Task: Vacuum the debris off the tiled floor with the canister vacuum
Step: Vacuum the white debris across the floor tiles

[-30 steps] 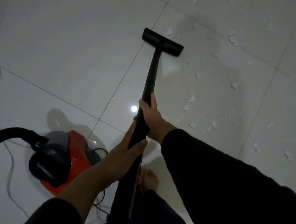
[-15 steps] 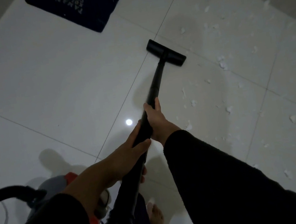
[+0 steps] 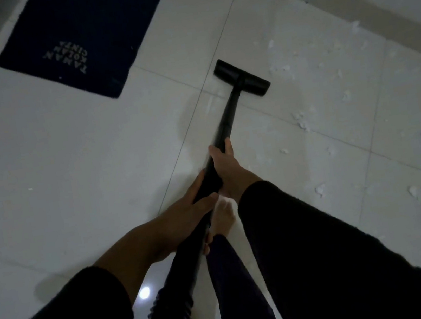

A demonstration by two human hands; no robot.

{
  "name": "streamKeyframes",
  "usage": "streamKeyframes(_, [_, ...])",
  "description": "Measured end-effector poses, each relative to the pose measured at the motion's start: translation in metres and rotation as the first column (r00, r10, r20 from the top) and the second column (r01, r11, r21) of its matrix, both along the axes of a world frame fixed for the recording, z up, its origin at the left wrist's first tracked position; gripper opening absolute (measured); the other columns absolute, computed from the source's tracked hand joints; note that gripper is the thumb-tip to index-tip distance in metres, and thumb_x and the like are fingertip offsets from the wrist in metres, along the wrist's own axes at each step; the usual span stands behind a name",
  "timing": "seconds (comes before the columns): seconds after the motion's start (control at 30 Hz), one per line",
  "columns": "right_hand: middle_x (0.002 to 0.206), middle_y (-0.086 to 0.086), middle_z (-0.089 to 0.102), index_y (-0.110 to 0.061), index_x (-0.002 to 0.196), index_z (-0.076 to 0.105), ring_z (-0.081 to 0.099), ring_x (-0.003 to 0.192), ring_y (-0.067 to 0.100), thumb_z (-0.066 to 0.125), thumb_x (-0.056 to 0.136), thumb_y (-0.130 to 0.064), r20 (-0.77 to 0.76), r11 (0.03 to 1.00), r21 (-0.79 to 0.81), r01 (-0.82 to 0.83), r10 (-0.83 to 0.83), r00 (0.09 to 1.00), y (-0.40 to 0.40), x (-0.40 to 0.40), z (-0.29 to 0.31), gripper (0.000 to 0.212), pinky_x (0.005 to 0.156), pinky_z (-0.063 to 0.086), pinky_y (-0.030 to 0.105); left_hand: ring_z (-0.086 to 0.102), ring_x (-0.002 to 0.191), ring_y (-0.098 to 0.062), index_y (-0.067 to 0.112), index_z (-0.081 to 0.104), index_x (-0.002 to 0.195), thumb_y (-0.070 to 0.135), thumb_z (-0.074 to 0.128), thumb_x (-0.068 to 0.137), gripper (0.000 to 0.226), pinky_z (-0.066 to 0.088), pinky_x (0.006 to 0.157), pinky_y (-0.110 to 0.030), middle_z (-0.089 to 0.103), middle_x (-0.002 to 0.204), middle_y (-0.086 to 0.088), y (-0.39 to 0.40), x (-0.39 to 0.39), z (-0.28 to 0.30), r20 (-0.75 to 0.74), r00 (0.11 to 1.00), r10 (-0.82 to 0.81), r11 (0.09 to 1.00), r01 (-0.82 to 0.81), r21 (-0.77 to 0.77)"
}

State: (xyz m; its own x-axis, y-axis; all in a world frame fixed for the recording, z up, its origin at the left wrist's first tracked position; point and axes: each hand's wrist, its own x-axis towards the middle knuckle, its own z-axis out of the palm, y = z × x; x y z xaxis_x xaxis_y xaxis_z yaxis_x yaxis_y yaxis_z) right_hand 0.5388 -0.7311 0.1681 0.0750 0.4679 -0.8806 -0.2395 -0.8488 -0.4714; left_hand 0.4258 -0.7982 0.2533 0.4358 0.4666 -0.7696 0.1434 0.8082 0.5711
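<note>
Tiles [image 3: 68, 167] pale and glossy, white scraps [image 3: 301, 118] right, navy mat [image 3: 81, 36] beyond, both hands [image 3: 221, 168] grasping wand [image 3: 229, 110].

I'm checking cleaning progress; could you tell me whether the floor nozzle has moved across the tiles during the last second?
Yes. The floor nozzle has advanced away from the person, crossing a grout line towards the dark blue mat, with scraps left on its right.

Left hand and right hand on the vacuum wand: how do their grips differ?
The right hand grips the wand farther down, nearer the floor head; the left hand holds it higher, closer to the body. The right sleeve reaches the wrist; the left forearm is bare. Both hands wrap round the wand.
</note>
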Motion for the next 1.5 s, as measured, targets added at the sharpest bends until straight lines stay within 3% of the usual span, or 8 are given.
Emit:
streamKeyframes(0.27, [0.108, 0.003, 0.049, -0.054, 0.147, 0.007, 0.056, 0.086, 0.026, 0.045, 0.100, -0.031, 0.029, 0.999, -0.018, -0.029, 0.029, 0.999, 0.111, 0.044, -0.022, 0.064, 0.061, 0.050, 0.035, 0.052, 0.050, -0.017, 0.057, 0.009, 0.141, 0.037, 0.039, 0.098, 0.056, 0.048, 0.045, -0.027, 0.053, 0.071, -0.014, 0.111, 0.042, -0.016, -0.041, 0.998, -0.039, 0.999, 0.038, -0.031])
streamKeyframes(0.43, [0.120, 0.006, 0.046, -0.057, 0.145, 0.009, 0.056, 0.085, 0.026, 0.047, 0.098, -0.035, 0.031, 0.999, -0.034, -0.025, 0.026, 0.999, 0.165, 0.067, -0.020, 0.064, 0.075, 0.051, 0.042, 0.064, 0.092, -0.030, 0.051, 0.005, 0.145, 0.039, 0.037, 0.098, 0.057, 0.046, 0.061, -0.023, 0.048, 0.135, -0.026, 0.166, 0.065, -0.011, -0.054, 0.997, -0.063, 0.997, 0.061, -0.041])
streamKeyframes(0.53, [0.100, 0.000, 0.044, -0.055, 0.146, 0.009, 0.056, 0.086, 0.025, 0.047, 0.099, -0.035, 0.034, 1.000, -0.023, -0.016, 0.017, 0.999, 0.192, 0.081, -0.022, 0.064, 0.078, 0.051, 0.042, 0.062, 0.057, -0.016, 0.052, 0.007, 0.144, 0.039, 0.038, 0.098, 0.057, 0.047, 0.048, -0.023, 0.061, 0.084, -0.010, 0.190, 0.076, -0.012, -0.034, 0.999, -0.038, 0.999, 0.037, -0.031])
streamKeyframes(0.6, [0.096, -0.001, 0.044, -0.054, 0.147, 0.009, 0.055, 0.081, 0.024, 0.047, 0.099, -0.035, 0.040, 1.000, -0.012, -0.020, 0.020, 0.999, 0.210, 0.088, -0.025, 0.064, 0.077, 0.050, 0.041, 0.056, 0.049, -0.012, 0.052, 0.007, 0.144, 0.039, 0.039, 0.098, 0.057, 0.048, 0.049, -0.025, 0.057, 0.074, -0.006, 0.207, 0.082, -0.017, -0.034, 0.999, -0.030, 0.999, 0.030, -0.017])
streamKeyframes(0.77, [0.093, -0.003, 0.045, -0.054, 0.146, 0.008, 0.056, 0.087, 0.028, 0.048, 0.099, -0.034, 0.059, 1.000, -0.008, -0.022, 0.022, 0.998, 0.260, 0.099, -0.035, 0.066, 0.077, 0.051, 0.044, 0.056, 0.043, -0.013, 0.053, 0.006, 0.143, 0.039, 0.040, 0.097, 0.059, 0.048, 0.045, -0.025, 0.056, 0.068, -0.011, 0.256, 0.091, -0.029, -0.003, 1.000, -0.014, 0.999, 0.014, -0.035])
streamKeyframes(0.93, [0.116, 0.001, 0.043, -0.050, 0.148, 0.003, 0.058, 0.094, 0.029, 0.048, 0.098, -0.033, 0.119, 0.999, 0.027, -0.031, 0.028, 0.992, 0.321, 0.119, -0.042, 0.069, 0.081, 0.053, 0.046, 0.055, 0.040, -0.008, 0.050, 0.007, 0.145, 0.039, 0.041, 0.097, 0.060, 0.046, 0.043, -0.023, 0.054, 0.075, -0.010, 0.318, 0.108, -0.038, -0.006, 1.000, -0.007, 1.000, 0.006, -0.029])
streamKeyframes(1.13, [0.114, 0.002, 0.045, -0.043, 0.151, -0.003, 0.055, 0.078, 0.019, 0.048, 0.099, -0.031, 0.181, 0.998, 0.052, -0.041, 0.031, 0.983, 0.383, 0.146, -0.046, 0.074, 0.062, 0.050, 0.034, 0.055, 0.044, -0.011, 0.048, 0.007, 0.146, 0.039, 0.041, 0.097, 0.061, 0.048, 0.045, -0.023, 0.056, 0.073, -0.009, 0.382, 0.131, -0.046, 0.029, 1.000, 0.001, 0.999, 0.000, -0.050])
streamKeyframes(1.5, [0.102, 0.006, 0.045, -0.042, 0.150, 0.005, 0.055, 0.094, 0.033, 0.051, 0.098, -0.027, 0.200, 0.999, 0.036, 0.029, -0.035, 0.979, 0.436, 0.203, -0.041, 0.071, 0.083, 0.051, 0.049, 0.056, 0.043, -0.010, 0.050, 0.010, 0.144, 0.039, 0.037, 0.099, 0.054, 0.046, 0.042, -0.020, 0.054, 0.076, -0.010, 0.438, 0.186, -0.045, 0.088, 0.994, -0.061, 0.998, 0.062, -0.010])
